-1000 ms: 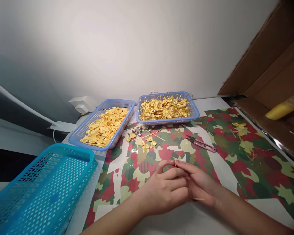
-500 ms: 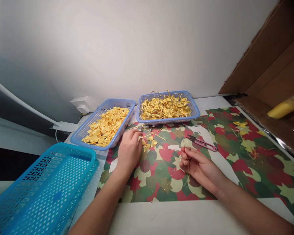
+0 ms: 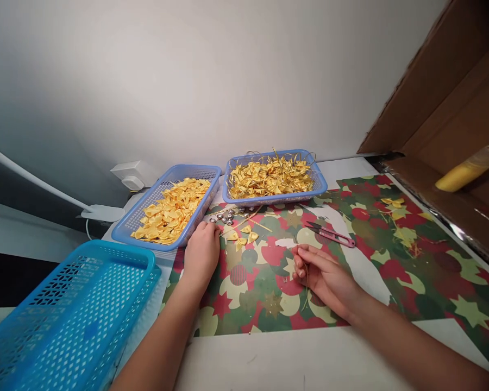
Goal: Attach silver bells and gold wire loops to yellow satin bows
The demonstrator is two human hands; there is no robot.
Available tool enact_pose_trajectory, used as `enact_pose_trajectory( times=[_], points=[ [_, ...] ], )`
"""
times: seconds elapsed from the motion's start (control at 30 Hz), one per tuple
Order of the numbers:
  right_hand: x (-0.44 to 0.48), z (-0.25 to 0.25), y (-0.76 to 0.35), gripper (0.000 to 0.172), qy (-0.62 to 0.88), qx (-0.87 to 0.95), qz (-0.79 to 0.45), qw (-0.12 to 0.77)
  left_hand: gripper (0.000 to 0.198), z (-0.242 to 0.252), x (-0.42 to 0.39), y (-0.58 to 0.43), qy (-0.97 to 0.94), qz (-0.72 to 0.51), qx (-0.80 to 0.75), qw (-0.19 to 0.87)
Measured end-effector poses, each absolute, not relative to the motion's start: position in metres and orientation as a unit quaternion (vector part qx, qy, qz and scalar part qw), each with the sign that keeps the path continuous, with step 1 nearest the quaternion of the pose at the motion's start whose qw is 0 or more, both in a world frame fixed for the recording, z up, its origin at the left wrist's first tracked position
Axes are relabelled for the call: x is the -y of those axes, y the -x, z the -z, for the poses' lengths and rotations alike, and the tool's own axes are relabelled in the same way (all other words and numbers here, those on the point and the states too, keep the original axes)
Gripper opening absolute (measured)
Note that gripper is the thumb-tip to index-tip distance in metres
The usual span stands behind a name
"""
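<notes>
My left hand (image 3: 201, 254) rests on the patterned mat with its fingertips pinched together at a small gold bow beside several silver bells (image 3: 225, 218). Two more loose gold bows (image 3: 244, 235) lie just right of it. My right hand (image 3: 321, 274) lies palm-up on the mat, fingers curled around a thin gold cord (image 3: 306, 282) that hangs down from them. Pink thread snips (image 3: 330, 234) lie just beyond the right hand.
Two light-blue trays stand at the back: the left tray (image 3: 126, 231) holds plain gold bows, the right tray (image 3: 318, 182) bows with cord loops. A large turquoise basket (image 3: 65, 320) is at the near left. A cardboard box (image 3: 452, 119) stands on the right, a lamp base (image 3: 101, 213) far left.
My hands, joined near the table's front edge a second ago, have parted. The left reached forward to the bows and bells, then shifted slightly left. The right moved up with the cord.
</notes>
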State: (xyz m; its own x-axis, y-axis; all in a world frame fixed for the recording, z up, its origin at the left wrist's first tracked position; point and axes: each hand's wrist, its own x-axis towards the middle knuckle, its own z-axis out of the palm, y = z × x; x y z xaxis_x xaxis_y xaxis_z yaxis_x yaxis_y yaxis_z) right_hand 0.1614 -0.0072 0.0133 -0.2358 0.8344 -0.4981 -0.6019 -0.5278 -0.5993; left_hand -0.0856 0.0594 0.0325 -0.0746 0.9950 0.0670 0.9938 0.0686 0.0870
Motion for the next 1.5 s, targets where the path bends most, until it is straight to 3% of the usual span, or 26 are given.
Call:
enact_pose_trajectory(
  times=[0.3,0.43,0.53,0.6,0.67,0.73,0.83,0.93,1.2,1.5],
  points=[
    [0.006,-0.011,-0.161,0.035,0.407,0.141,-0.773,0.466,0.029,-0.036,-0.055,0.085,-0.656,-0.018,-0.754,0.028],
    [0.007,-0.012,-0.161,0.035,0.409,0.139,-0.772,0.466,0.013,-0.039,-0.056,0.089,-0.663,0.002,-0.748,0.045],
    [0.008,-0.013,-0.162,0.033,0.407,0.139,-0.773,0.466,0.015,-0.042,-0.053,0.087,-0.663,-0.049,-0.746,0.045],
    [0.008,-0.013,-0.161,0.031,0.405,0.143,-0.773,0.467,0.018,-0.043,-0.048,0.080,-0.668,-0.152,-0.726,0.059],
    [0.008,-0.014,-0.159,0.031,0.408,0.159,-0.770,0.463,0.016,-0.043,-0.041,0.069,-0.667,-0.288,-0.674,0.135],
    [0.008,-0.014,-0.158,0.032,0.421,0.204,-0.755,0.459,0.015,-0.041,-0.033,0.055,-0.632,-0.386,-0.599,0.305],
    [0.011,-0.015,-0.155,0.033,0.451,0.327,-0.699,0.449,0.024,-0.035,-0.022,0.036,-0.495,-0.402,-0.515,0.572],
    [0.017,-0.015,-0.154,0.030,0.467,0.436,-0.633,0.437,0.032,-0.028,-0.018,0.028,-0.349,-0.381,-0.455,0.725],
    [0.022,-0.014,-0.156,0.022,0.491,0.637,-0.448,0.390,0.040,-0.024,-0.016,0.029,-0.234,-0.388,-0.418,0.787],
    [0.021,-0.014,-0.158,0.018,0.471,0.665,-0.424,0.395,0.034,-0.025,-0.013,0.028,-0.255,-0.352,-0.344,0.832]
  ],
)
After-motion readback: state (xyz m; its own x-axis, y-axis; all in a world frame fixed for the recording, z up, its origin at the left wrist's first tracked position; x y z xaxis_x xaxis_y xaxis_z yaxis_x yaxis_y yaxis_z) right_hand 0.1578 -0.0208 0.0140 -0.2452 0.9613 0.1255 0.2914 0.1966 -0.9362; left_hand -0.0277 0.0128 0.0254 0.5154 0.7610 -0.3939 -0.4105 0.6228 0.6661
